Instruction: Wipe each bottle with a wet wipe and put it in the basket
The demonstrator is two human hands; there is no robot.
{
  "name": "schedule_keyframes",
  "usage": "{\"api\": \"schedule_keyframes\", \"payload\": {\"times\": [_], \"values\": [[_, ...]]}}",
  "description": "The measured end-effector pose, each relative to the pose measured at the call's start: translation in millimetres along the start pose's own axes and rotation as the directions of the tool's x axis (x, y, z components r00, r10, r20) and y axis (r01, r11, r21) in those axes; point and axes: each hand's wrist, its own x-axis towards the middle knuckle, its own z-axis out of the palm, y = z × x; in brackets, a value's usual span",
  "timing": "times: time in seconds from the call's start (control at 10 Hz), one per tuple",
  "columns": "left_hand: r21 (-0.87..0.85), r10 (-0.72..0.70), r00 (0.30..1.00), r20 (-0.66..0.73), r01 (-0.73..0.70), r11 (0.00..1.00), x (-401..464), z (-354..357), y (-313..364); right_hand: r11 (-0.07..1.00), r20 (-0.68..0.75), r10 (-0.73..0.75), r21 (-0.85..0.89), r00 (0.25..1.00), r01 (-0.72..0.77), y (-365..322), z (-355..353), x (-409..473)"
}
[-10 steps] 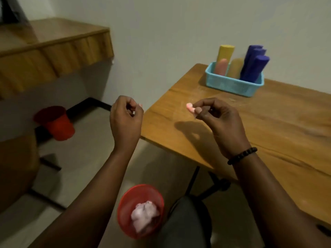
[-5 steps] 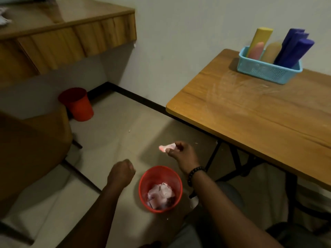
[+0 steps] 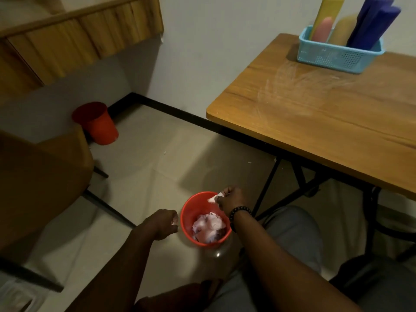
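My right hand (image 3: 229,199) pinches a small crumpled wet wipe (image 3: 215,197) over the far rim of a red bin (image 3: 189,212) on the floor, which holds several used wipes (image 3: 208,226). My left hand (image 3: 163,222) hangs just left of the bin with fingers curled and nothing visible in it. A blue basket (image 3: 333,57) stands at the back of the wooden table (image 3: 326,122). In it are a yellow bottle (image 3: 328,12), a pink one (image 3: 324,29), a tan one (image 3: 343,30) and dark purple bottles (image 3: 373,21).
A second red bin (image 3: 99,124) stands by the wall at the left. A brown chair (image 3: 38,181) fills the left side, under a wooden shelf (image 3: 74,39). Black table legs (image 3: 267,188) stand right of the near bin. My grey-clad knee (image 3: 292,235) is below the table edge.
Both hands dropped from table height to the floor bin. My right hand carried the wipe down over the bin's rim, and my left hand moved close beside the bin.
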Motion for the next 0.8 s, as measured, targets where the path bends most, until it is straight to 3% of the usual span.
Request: {"api": "schedule_keyframes", "payload": {"times": [0.2, 0.4, 0.6, 0.7, 0.8], "values": [[-0.021, -0.016, 0.985, -0.170, 0.012, 1.000, -5, -10, -8, 0.995, 0.075, -0.072, -0.063, 0.995, 0.077, -30, -4, -18], [-0.036, -0.031, 0.962, -0.270, 0.023, 0.999, -9, -15, -4, 0.982, -0.059, -0.168, -0.094, 0.984, 0.162, -25, -9, -15], [-0.096, 0.002, 0.913, -0.409, -0.046, 0.994, -14, -36, 21, 0.940, -0.078, -0.324, -0.141, 0.943, 0.311, -38, -28, -34], [-0.126, 0.064, 0.832, -0.551, -0.159, 0.979, -17, -47, 41, 0.854, -0.077, -0.503, -0.196, 0.861, 0.482, -46, -39, -48], [-0.149, 0.093, 0.673, -0.734, -0.292, 0.945, -24, -61, 68, 0.721, -0.081, -0.686, -0.200, 0.723, 0.663, -54, -49, -63]]}}
